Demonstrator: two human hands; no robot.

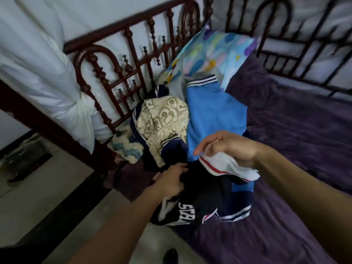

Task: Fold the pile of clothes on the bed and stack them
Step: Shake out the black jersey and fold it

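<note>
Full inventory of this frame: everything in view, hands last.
navy jersey: 1, dark navy with white lettering, near edge of bed
white cloth: 1, white with red stripe, held above the jersey
blue garment: 1, bright blue with striped trim, middle of pile
beige garment: 1, beige patterned, left of the blue one
pillow: 1, blue floral, behind the pile
bedspread: 1, purple, covers the bed
headboard: 1, dark red-brown spindles, left of pile
black rail: 1, black metal, far side of bed
white drape: 1, white, bundled outside the headboard
shoe: 1, black, on floor at bottom edge
left hand: grips navy jersey
right hand: pinches white cloth
</note>
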